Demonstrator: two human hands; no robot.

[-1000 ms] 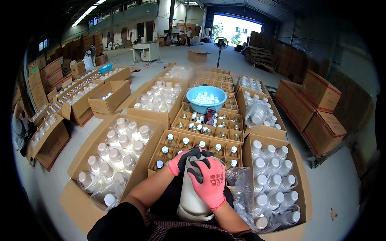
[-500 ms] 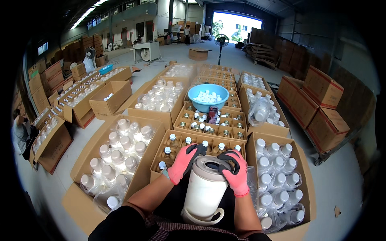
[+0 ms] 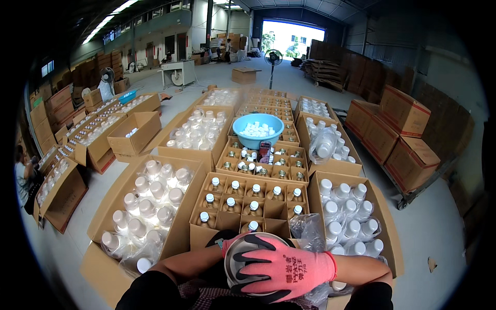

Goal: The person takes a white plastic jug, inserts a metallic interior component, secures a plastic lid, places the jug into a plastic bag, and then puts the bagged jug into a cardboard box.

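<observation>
Low in the head view, close to my body, I hold a large white bottle whose round silvery top (image 3: 238, 257) faces up. My right hand (image 3: 287, 268), in a pink glove with black fingertips, lies flat across that top with its fingers spread over the rim. Only a sliver of pink glove shows of my left hand (image 3: 228, 243), at the top's left edge; the rest is hidden behind the bottle. Just ahead stands a divided carton (image 3: 206, 235) of small white-capped bottles.
An open carton of large white bottles (image 3: 147, 206) stands at my left and another (image 3: 349, 209) at my right. Further off, a blue basin of white caps (image 3: 258, 129) rests on more cartons. Stacked brown boxes (image 3: 403, 129) line the right, and bare concrete floor (image 3: 434, 227) runs beside them.
The bottle, held up by both hands at its sides, has come down close to my body. My right hand has moved from its side onto its top.
</observation>
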